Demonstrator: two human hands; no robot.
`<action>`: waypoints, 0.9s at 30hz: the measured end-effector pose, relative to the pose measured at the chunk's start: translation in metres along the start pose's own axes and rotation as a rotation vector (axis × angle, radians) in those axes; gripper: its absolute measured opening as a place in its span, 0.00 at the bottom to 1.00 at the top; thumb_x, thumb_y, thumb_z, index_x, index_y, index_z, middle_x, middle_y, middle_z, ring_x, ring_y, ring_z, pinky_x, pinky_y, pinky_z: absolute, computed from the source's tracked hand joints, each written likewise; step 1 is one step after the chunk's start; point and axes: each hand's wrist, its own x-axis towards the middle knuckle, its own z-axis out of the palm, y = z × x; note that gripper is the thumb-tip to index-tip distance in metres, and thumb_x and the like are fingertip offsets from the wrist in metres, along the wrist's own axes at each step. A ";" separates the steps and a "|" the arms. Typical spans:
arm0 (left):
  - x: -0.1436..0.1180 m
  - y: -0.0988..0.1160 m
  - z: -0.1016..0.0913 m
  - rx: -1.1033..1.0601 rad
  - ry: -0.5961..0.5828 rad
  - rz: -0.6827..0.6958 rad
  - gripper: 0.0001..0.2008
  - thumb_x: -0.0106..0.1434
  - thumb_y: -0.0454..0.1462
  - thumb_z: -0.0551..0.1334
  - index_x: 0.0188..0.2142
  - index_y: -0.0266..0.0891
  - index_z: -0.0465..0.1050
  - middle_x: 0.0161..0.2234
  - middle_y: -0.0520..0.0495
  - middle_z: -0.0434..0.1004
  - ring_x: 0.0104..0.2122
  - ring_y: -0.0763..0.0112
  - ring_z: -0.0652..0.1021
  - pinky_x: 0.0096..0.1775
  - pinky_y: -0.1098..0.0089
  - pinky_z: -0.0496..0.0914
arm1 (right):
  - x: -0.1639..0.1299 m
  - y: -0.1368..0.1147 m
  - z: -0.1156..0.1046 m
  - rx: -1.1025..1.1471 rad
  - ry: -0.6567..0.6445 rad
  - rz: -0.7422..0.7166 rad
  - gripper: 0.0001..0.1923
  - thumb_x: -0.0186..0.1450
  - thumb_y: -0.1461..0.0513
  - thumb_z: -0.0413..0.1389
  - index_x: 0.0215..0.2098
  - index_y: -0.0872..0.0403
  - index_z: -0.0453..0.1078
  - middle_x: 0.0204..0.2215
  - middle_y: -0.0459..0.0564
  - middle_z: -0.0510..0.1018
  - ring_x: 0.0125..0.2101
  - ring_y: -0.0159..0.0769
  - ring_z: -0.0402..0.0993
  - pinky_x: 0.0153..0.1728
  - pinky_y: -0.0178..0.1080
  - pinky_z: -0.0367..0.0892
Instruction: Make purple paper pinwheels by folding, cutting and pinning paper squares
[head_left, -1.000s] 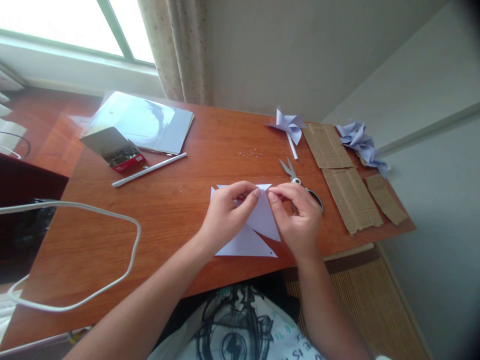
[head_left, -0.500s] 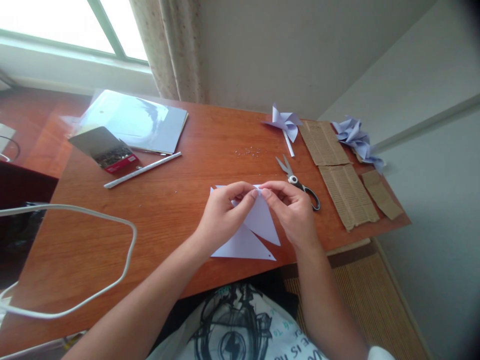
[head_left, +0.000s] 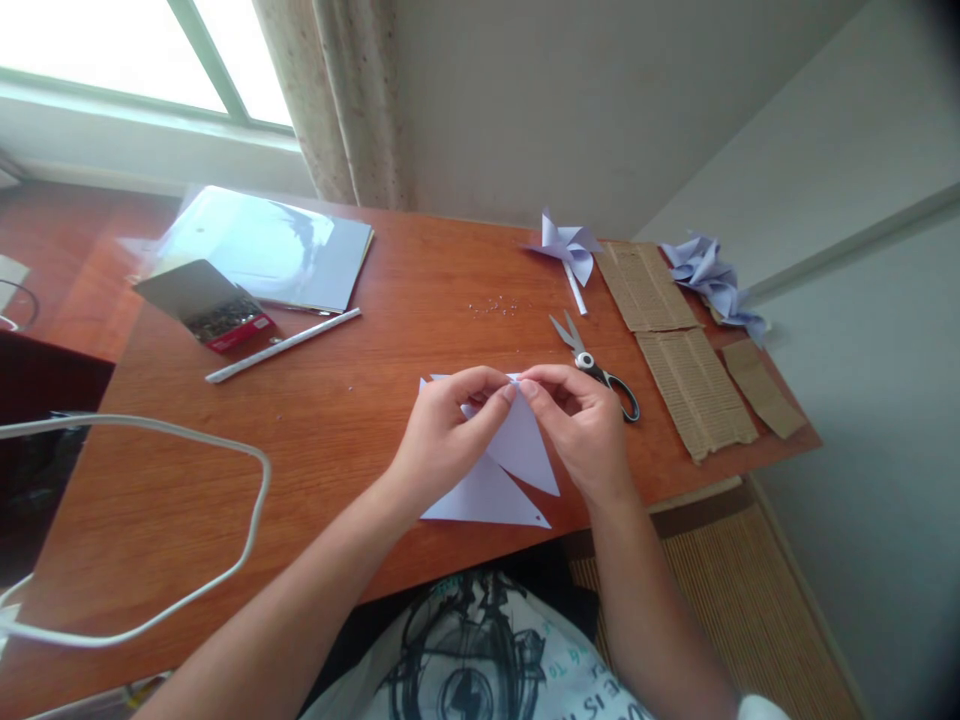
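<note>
A pale lilac sheet of paper [head_left: 504,478], cut into triangular flaps, lies on the wooden table [head_left: 352,420] near its front edge. My left hand [head_left: 448,432] and my right hand [head_left: 585,428] meet above the sheet's middle. Both pinch the tip of one flap, bent up and inward, between thumb and forefinger. The fingertips hide that tip. The lower flaps lie flat on the table.
Scissors [head_left: 592,362] lie just right of my hands. Behind them is a finished paper pinwheel [head_left: 568,246], corrugated cardboard strips [head_left: 694,385] and more folded paper [head_left: 712,280]. To the left lie a white rolled stick [head_left: 283,344], an open box of pins [head_left: 217,312], a paper pad [head_left: 277,250] and a white cable [head_left: 195,590].
My hands have drawn slightly closer together on the flap tip. The camera view has shifted a little; nothing on the table has moved.
</note>
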 end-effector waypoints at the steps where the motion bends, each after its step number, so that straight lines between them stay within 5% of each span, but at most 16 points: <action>1: 0.000 0.000 0.000 -0.001 -0.002 0.002 0.09 0.66 0.39 0.63 0.34 0.36 0.79 0.30 0.48 0.80 0.30 0.70 0.75 0.34 0.71 0.69 | 0.000 0.000 0.000 0.000 -0.002 0.000 0.05 0.65 0.57 0.63 0.36 0.49 0.79 0.34 0.47 0.84 0.34 0.37 0.80 0.33 0.38 0.75; 27: 0.000 -0.004 0.002 0.192 0.071 0.198 0.07 0.64 0.33 0.62 0.32 0.36 0.79 0.27 0.50 0.80 0.27 0.73 0.76 0.30 0.73 0.67 | 0.000 -0.006 -0.002 0.023 -0.074 0.009 0.03 0.66 0.61 0.61 0.34 0.52 0.76 0.28 0.44 0.78 0.29 0.32 0.73 0.29 0.33 0.69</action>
